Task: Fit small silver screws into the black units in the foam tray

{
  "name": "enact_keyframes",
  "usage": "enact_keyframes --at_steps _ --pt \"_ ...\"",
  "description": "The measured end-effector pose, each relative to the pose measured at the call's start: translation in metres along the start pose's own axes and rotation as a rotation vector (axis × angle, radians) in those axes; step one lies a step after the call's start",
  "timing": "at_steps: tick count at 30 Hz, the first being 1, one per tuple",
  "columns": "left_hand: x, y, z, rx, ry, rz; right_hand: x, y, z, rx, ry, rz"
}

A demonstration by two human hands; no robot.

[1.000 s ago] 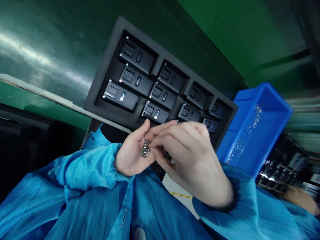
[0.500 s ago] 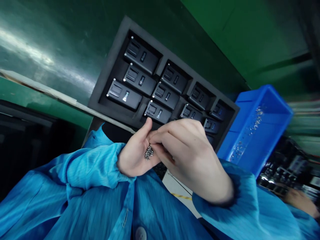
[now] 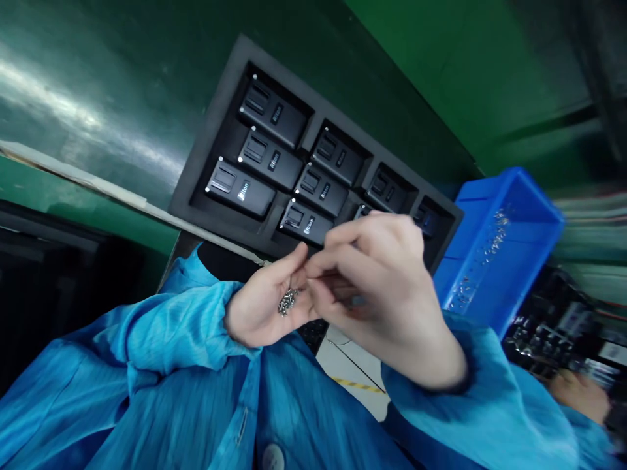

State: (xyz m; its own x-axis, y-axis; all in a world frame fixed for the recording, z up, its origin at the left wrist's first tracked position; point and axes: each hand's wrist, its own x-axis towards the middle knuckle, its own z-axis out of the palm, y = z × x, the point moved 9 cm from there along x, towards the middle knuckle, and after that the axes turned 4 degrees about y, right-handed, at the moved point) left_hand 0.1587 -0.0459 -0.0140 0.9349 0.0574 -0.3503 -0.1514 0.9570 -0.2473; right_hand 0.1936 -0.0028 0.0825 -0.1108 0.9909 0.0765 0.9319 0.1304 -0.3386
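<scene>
My left hand (image 3: 262, 303) is turned palm up and cupped around a small heap of tiny metal screws (image 3: 288, 301), its thumb raised. Right beside it, my right hand (image 3: 377, 287) is closed in a pinch over the left fingers. Whatever sits between the right thumb and forefinger is too small or hidden to make out. Just beyond both hands lie several black box-shaped units (image 3: 242, 189) marked "Riton", with bright round spots at their corners. They rest in the compartments of a black foam tray (image 3: 193, 179), and my right hand hides some of them.
A blue plastic bin (image 3: 529, 241) with small scattered metal pieces stands right of the tray. The green tabletop (image 3: 122, 85) extends behind and to the left. At the far right, another person's hand (image 3: 580, 391) is near metallic parts (image 3: 553, 339).
My right hand has drawn back slightly to the right from the left palm, its fingers still pinched. More of the screws shows in the left palm. The view has shifted slightly.
</scene>
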Motion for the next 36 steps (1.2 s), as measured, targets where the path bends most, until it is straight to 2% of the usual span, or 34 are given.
enact_keyframes --at_steps 4,7,10,15,21,26,30,33,36 --pt "0.001 0.006 -0.004 0.110 0.021 0.098 -0.009 0.030 -0.006 0.251 0.129 0.197" --pt "0.001 0.008 -0.004 0.150 0.021 0.129 -0.015 0.038 0.001 0.399 0.143 0.245" --pt "0.001 0.007 -0.003 0.150 0.021 0.145 -0.019 0.041 0.005 0.445 0.153 0.255" --pt "0.002 0.011 -0.010 0.123 0.102 0.221 -0.023 0.040 -0.003 0.351 0.199 0.224" --pt "0.001 0.017 -0.015 0.167 0.212 0.273 -0.023 0.027 -0.017 0.021 0.282 0.111" --pt "0.003 0.020 -0.015 0.136 0.265 0.308 -0.026 0.020 -0.019 -0.143 0.357 0.077" --pt "0.005 0.022 -0.014 0.129 0.293 0.314 -0.028 0.020 -0.015 -0.159 0.414 0.089" --pt "0.008 0.022 -0.015 0.128 0.304 0.311 -0.029 0.021 -0.013 -0.080 0.422 0.096" --pt "0.011 0.021 -0.017 0.125 0.322 0.284 -0.024 0.036 -0.019 0.003 0.395 0.132"
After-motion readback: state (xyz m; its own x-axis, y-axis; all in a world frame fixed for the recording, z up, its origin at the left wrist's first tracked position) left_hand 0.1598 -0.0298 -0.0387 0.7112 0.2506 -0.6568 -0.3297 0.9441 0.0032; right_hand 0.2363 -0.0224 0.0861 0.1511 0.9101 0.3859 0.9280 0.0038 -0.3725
